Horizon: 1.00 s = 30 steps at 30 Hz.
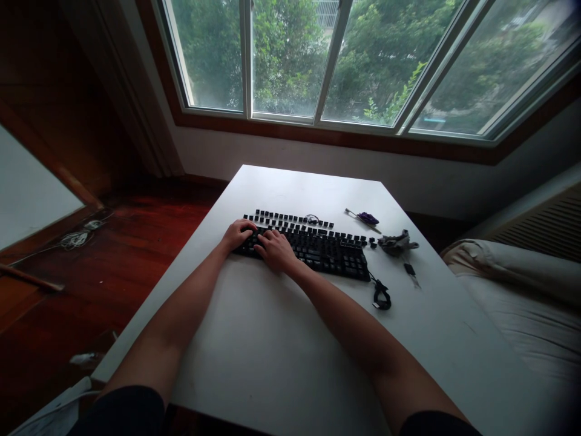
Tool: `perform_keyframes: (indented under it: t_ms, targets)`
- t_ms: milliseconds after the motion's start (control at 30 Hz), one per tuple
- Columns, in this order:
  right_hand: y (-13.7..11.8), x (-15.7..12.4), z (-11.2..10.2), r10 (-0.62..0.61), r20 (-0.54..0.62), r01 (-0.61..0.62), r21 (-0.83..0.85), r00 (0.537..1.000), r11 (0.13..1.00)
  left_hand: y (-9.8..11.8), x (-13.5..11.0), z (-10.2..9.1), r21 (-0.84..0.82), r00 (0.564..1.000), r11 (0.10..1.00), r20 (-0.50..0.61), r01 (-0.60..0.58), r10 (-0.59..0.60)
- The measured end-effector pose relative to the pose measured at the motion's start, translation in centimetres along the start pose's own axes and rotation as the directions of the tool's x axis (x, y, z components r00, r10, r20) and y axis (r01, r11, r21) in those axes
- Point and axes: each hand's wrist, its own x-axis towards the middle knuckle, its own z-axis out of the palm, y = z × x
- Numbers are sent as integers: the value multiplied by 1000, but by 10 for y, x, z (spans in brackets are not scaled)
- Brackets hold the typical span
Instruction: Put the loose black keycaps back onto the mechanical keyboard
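**Both hands on the keyboard's left end**

From my remote seat I see a black keyboard (327,253) lying across the middle of the white table (272,357), its long side running left to right. Both hands sit at its left end.

The left hand (236,234) is curled over the far-left corner, knuckles up and fingers bent down onto the edge. I cannot tell whether it actually clamps the case or only rests there. The right hand (275,249) lies just beside it, a little nearer to me, fingers loose and stretched leftward across the keys, grasping nothing. The two hands are close together but not quite touching, and most of the keyboard stretches away to the right of them.

Just beyond the keyboard, loose keycaps (290,218) stand in rows on the far side. The keyboard's cable (382,296) lies bundled at its near-right corner. Further right lie a purple-topped tool (367,218), a grey crumpled object (396,243) and a small dark piece (410,270), all well apart from the hands.
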Motion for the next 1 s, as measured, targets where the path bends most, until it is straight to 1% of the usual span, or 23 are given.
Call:
perform_keyframes:
  t_ms: [67,133,233,367,533,667,767,867,933,1000]
  targets:
    - [10,6,-1,21,-5,-21,50,1000,999,0,0,0,0,1000,1000,0,-6,6]
    - [22,14,-2,80,-36,-78,71,996,994,0,0,0,4,1000,1000,4,-6,6]
    - [41,28,-2,188,-72,-187,31,979,982,-1,0,-1,13,1000,1000,9,1,-1]
    - [56,45,2,265,-53,-268,-45,963,962,-4,0,0,10,1000,1000,4,12,-12]
    - [58,63,6,319,17,-316,-85,948,945,-5,0,0,6,1000,1000,10,14,-14]
    - [58,76,4,401,104,-391,-100,910,915,-5,-1,0,9,1000,1000,7,13,-13]
    - [58,82,3,431,146,-423,-81,891,902,-5,0,0,11,1000,1000,3,5,-5]
    - [58,83,2,409,128,-402,-72,904,913,-5,0,-1,4,1000,1000,4,-4,4]
    - [57,81,0,371,77,-366,-68,925,928,-5,0,-1,-2,1000,1000,7,-4,4]
    - [56,77,-4,346,26,-345,-46,938,938,-5,0,-1,-7,1000,1000,10,1,-1]
